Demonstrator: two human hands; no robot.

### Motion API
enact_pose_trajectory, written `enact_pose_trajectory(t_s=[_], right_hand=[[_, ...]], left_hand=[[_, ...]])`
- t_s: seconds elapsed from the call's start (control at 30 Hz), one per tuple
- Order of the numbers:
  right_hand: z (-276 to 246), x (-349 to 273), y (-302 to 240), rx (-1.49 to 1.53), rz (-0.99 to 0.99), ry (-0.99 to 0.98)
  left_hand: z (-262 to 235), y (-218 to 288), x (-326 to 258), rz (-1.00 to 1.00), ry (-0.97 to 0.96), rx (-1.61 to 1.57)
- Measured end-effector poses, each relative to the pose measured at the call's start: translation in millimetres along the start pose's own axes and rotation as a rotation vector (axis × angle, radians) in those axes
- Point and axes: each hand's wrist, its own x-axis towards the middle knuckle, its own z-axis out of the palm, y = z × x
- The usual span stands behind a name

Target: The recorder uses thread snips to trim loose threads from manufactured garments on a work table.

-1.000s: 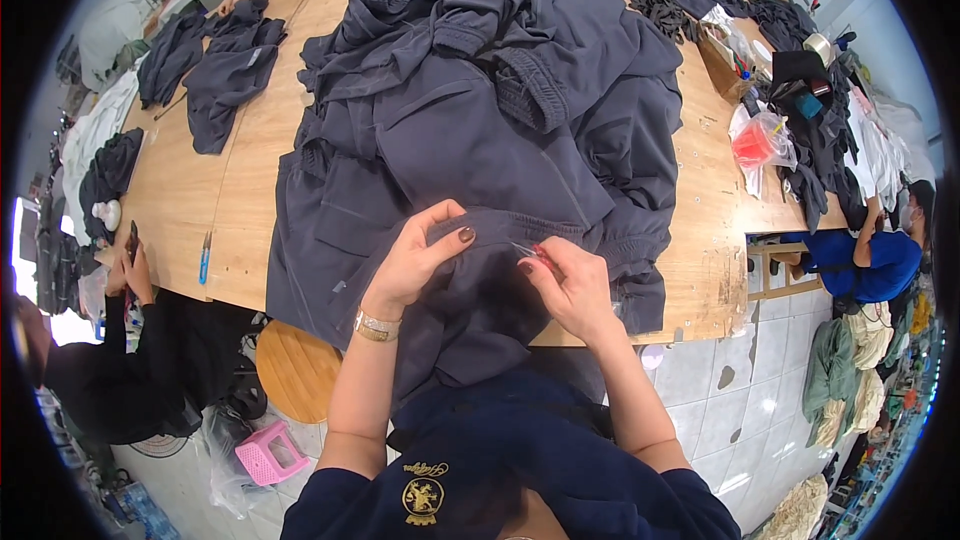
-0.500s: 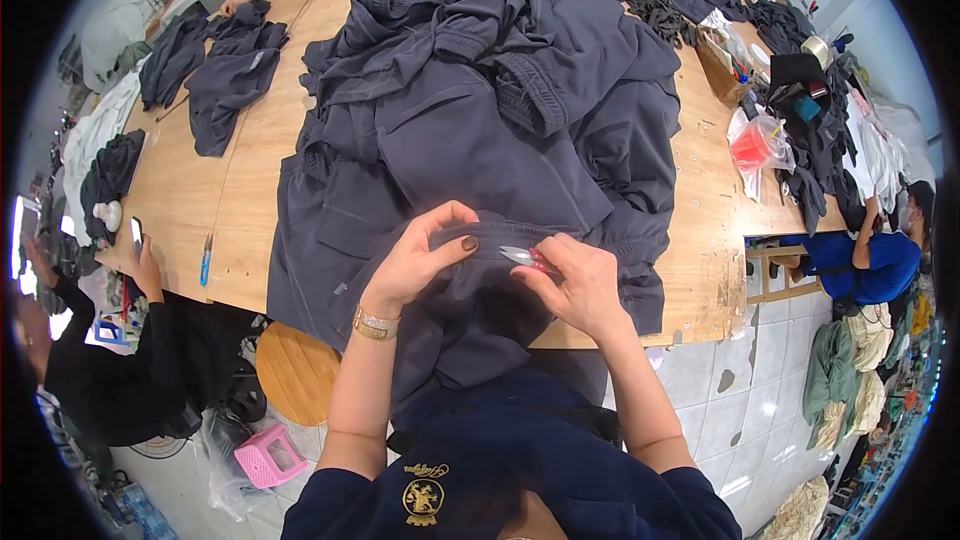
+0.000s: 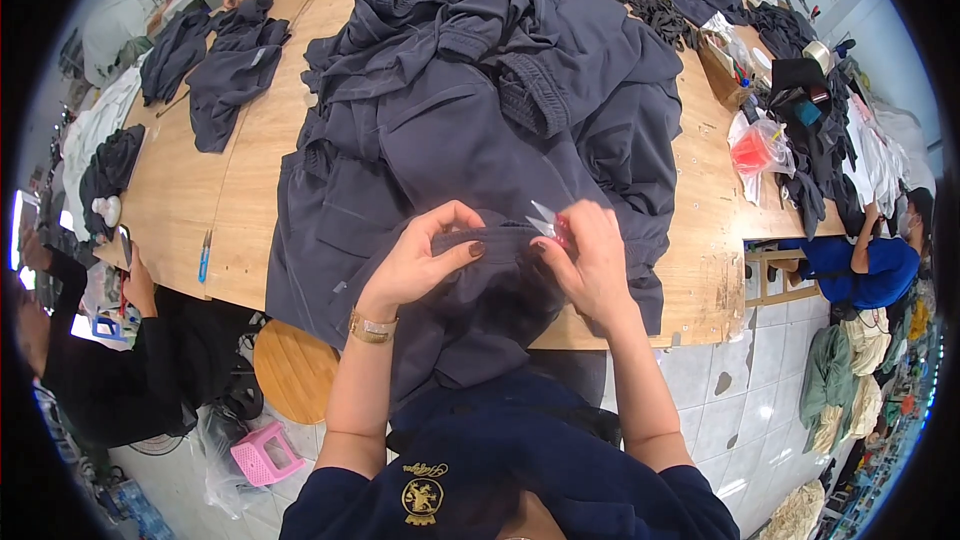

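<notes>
My left hand (image 3: 422,258) pinches the gathered elastic waistband (image 3: 508,243) of a dark grey garment between thumb and fingers. My right hand (image 3: 594,268) is closed round small red-handled thread snips (image 3: 543,219). Their pointed blades are apart and aim up and left, just above the band. My right thumb lies against the band's right part. The rest of this garment hangs over the table edge toward my lap. A large heap of dark grey garments (image 3: 440,135) with ribbed and elastic bands lies directly beyond my hands.
On the wooden table (image 3: 250,200) lie a blue-handled cutter (image 3: 205,257) and more dark garments (image 3: 235,80). At right are a cardboard box (image 3: 722,75) and a red drink in plastic (image 3: 757,148). People sit around the table. A round wooden stool (image 3: 295,365) stands at lower left.
My right hand and the snips have moved slightly right and up, and the blades have swung from pointing left to up-left. The band is lifted straighter between my hands.
</notes>
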Motion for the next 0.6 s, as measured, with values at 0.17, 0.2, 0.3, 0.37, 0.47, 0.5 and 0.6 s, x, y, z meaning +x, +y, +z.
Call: enact_pose_trajectory(t_s=[0.17,0.2,0.3,0.37,0.47,0.5,0.6], right_hand=[[3,9,3,0.386,0.129,-0.189],[3,10,3,0.602,0.266,-0.323],[-6,9,5,0.59,0.331,-0.421],[-7,8,2,0.592,0.344,-0.437],[-7,3,-1,0.524,0.215,-0.407],[-7,0,-1,0.499,0.211,-0.421],[-16,-10,-2,0.456,0.232,-0.471]], left_hand=[[13,14,-6,0.094,0.155,0.298],[17,19,-7,0.276,0.38,0.599],[25,34,-19,0.283,0.685,0.816],[26,38,-30,0.109,0.603,0.584],[28,43,-47,-0.019,0.507,0.671],[28,45,-51,-0.057,0.478,0.686],[30,43,-73,-0.225,0.31,0.606]])
